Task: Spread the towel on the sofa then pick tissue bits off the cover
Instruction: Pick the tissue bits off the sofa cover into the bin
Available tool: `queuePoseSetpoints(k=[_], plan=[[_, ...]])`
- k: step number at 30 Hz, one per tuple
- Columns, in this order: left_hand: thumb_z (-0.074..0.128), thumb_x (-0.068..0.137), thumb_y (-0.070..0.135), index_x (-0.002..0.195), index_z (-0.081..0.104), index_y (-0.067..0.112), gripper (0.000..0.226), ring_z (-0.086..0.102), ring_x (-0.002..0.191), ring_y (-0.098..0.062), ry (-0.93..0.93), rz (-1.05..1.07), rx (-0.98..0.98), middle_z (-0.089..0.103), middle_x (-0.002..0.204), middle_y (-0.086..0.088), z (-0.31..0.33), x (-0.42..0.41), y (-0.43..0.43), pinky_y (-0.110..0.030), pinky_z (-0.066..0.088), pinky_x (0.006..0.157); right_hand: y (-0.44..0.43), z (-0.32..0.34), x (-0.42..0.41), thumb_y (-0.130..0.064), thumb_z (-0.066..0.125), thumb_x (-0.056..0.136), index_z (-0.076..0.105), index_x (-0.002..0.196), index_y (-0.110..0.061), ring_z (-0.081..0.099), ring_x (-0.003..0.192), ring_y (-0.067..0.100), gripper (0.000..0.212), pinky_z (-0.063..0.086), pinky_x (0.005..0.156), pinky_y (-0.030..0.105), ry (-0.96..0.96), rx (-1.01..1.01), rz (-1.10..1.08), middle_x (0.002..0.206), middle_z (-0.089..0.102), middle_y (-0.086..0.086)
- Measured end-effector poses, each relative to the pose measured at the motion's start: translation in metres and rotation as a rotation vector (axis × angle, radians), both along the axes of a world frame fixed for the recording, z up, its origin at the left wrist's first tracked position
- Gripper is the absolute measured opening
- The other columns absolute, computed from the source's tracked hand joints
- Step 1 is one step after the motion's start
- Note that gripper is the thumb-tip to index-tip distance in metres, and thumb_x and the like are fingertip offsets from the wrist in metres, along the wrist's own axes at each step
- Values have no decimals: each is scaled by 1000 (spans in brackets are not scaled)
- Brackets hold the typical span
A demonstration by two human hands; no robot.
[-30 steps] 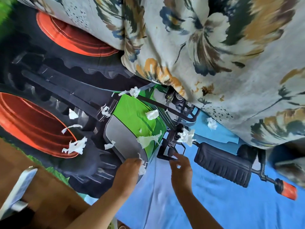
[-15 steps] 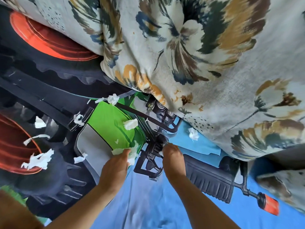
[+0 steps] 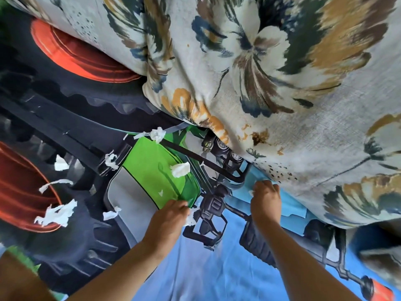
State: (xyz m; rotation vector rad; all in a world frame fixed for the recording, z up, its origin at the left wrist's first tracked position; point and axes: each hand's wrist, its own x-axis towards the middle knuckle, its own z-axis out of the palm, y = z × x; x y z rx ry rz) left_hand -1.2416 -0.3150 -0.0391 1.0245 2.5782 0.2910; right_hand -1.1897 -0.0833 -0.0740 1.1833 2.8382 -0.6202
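now left hand (image 3: pixel 167 216) clutches tissue wad (image 3: pixel 190 218); right hand (image 3: pixel 265 198) curled over tissue bit (image 3: pixel 251 193), grip unclear.

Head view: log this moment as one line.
left hand: holds gathered tissue | right hand: curled at floral cushion edge, grip unclear | towel: spread, loose bits on it

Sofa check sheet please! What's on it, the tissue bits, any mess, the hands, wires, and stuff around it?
Surface: tractor-print towel spread out flat.
Job's things: several tissue bits scattered on the towel's left half.
Clutter: floral cushion overlaps the towel's far edge.
Hands: left hand grips a tissue wad; right hand curls round a tissue scrap beside the cushion.
Cables: nothing seen.
Surroundings: blurred brown surface at lower left.
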Motion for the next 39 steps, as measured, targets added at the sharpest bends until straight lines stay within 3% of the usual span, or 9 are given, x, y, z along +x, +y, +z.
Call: queuePoseSetpoints(k=[2,7,11,15,20,26,31,34,39], plan=[[82,30,-8,59,63,18,42,65,56,-14,-24,37,-15,64,61,3,0,1,1,-19,46,37,-1,0,1,22,43,70,61,78,3,50,90,36,27,38,64,35,46,-38,-61,86,62,21],[58,77,-6,100,68,12,31,65,92,-24,-159,352,152,71,96,-8,0,3,-5,-33,50,77,-44,19,-19,13,52,76,64,84,-8,54,82,33,25,41,62,33,229,-224,15,69,49,-15],[59,81,-5,115,61,11,38,67,90,-27,-151,591,271,71,99,-10,7,0,-29,-37,53,75,-95,30,-57,1,63,73,62,100,-14,50,91,28,30,34,81,35,234,-328,248,90,66,8],[60,77,-10,91,69,6,24,68,84,-28,-129,707,217,73,89,-11,8,-8,-62,-35,52,73,-125,29,-89,7,58,77,52,116,-6,45,97,27,42,35,82,27,194,-446,352,101,62,20],[60,62,-3,65,70,11,18,64,66,-34,-34,659,34,70,63,-8,11,-11,-88,-38,54,57,-139,18,-102,16,46,81,46,119,-7,43,108,27,45,49,94,37,62,-242,482,126,41,15],[75,58,-16,73,73,2,23,56,108,-46,28,669,-21,64,115,-23,4,-15,-96,-52,49,93,-135,12,-98,16,38,82,57,99,0,51,101,28,31,50,87,36,37,-125,564,112,58,17],[67,62,-19,74,70,2,24,67,74,-35,-35,685,68,71,80,-16,6,-22,-94,-39,56,64,-103,16,-99,11,46,83,59,98,-1,55,92,32,23,50,76,39,230,-225,177,99,64,20],[66,67,-15,80,71,3,23,69,75,-30,-37,705,73,72,80,-13,6,-25,-91,-38,56,64,-87,8,-104,12,49,82,50,119,0,52,109,36,38,48,92,46,52,-224,204,116,57,22],[64,69,-14,86,72,6,27,68,81,-29,-49,736,104,73,86,-12,3,-25,-87,-39,55,70,-88,4,-100,22,38,74,56,89,9,55,92,37,27,44,75,38,57,-181,227,103,57,26]])
